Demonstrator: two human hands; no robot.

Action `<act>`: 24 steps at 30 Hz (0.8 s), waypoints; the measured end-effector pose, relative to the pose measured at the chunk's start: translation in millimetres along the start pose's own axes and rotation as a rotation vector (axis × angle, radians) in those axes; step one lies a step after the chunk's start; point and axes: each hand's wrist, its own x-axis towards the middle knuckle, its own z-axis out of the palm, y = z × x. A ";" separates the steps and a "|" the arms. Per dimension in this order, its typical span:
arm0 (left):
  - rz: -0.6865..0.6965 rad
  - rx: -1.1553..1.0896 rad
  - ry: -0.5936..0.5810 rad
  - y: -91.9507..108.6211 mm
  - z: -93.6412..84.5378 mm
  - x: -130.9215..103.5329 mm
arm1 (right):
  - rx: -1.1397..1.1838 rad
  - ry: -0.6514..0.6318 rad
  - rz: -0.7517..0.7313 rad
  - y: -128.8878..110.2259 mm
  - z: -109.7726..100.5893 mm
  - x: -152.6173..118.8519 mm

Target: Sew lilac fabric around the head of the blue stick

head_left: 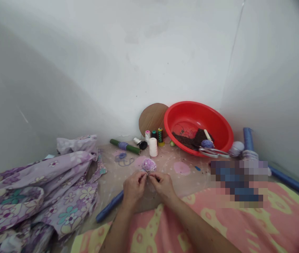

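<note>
1. The bundle (149,164), floral and rounded, is centre; clock directions run from it, 12 pointing at the wall (112,70). It sits on the patterned sheet (191,179), just beyond the fingertips.
2. The left hand (134,186), at 7 o'clock, has its fingers closed in a tight pinch at the bundle's gathered near end. The tips probably steady that narrow part.
3. The right hand (162,184), at 5 o'clock, mirrors it: fingers closed in a pinch at the same end, almost touching the left's. Meeting like this suits fine work; whether a strand is pinched too is too small to tell.
4. The white spool (153,147) stands at 12 to 1 o'clock, near the hands, likely for easy reach. Further spools (160,135) stand upright behind it, before the cardboard disc (149,117).
5. The green stick (135,149) lies at 10 o'clock, purple yarn (123,146) wound round it, presumably to stop tangling.
6. The red basin (199,109) tilts at 2 o'clock, perhaps propped so its contents show; scissors (212,154) lie at its near rim.
7. Floral cloth (67,179) heaps at 9 o'clock; the towel (170,228) spreads beneath the forearms, towards 5 o'clock.
</note>
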 end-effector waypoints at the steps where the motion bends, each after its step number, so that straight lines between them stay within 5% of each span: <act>1: 0.007 0.001 0.001 0.4 0.0 -0.2 | 0.014 -0.007 0.004 0.9 0.5 0.6; 12: 0.066 -0.004 0.023 2.8 -0.1 -1.7 | 0.392 -0.033 0.120 3.3 4.8 5.9; 24: 0.099 -0.057 0.033 3.1 1.0 -1.5 | 0.449 -0.015 0.173 7.1 6.1 5.9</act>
